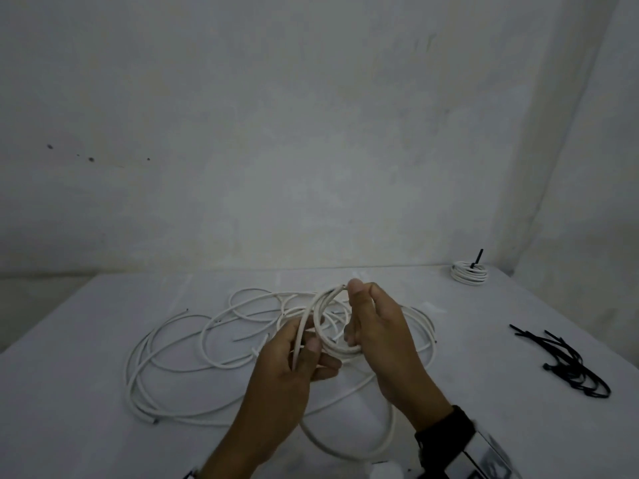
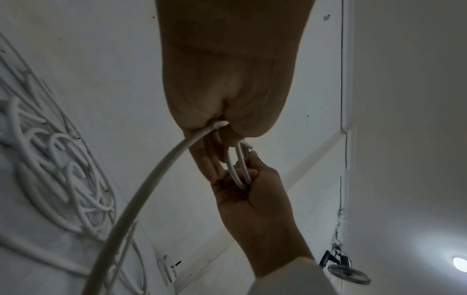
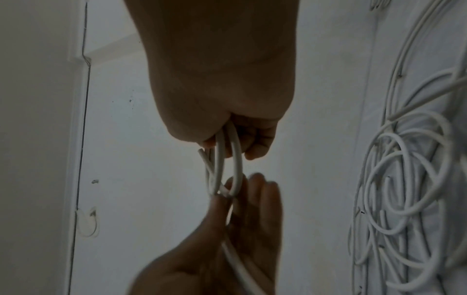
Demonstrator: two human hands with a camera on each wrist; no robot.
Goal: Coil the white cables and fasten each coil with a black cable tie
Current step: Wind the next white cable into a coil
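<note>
A small white coil point(image 1: 323, 326) of two or three turns hangs above the table between both hands. My right hand point(image 1: 361, 316) grips its right side, thumb on top near the cable's cut end. My left hand point(image 1: 307, 357) pinches the strand that leads into the coil; the cable's free length point(image 2: 161, 173) arcs down from it toward me. The right wrist view shows the coil point(image 3: 228, 159) in my curled right fingers, with the left hand's fingertips point(image 3: 252, 191) just below it. More loose white cables point(image 1: 207, 340) sprawl on the table behind.
One finished coil point(image 1: 469, 273) with a black tie sticking up sits at the table's far right corner. A pile of black cable ties point(image 1: 570, 361) lies at the right. The white table point(image 1: 86, 392) meets walls behind and to the right.
</note>
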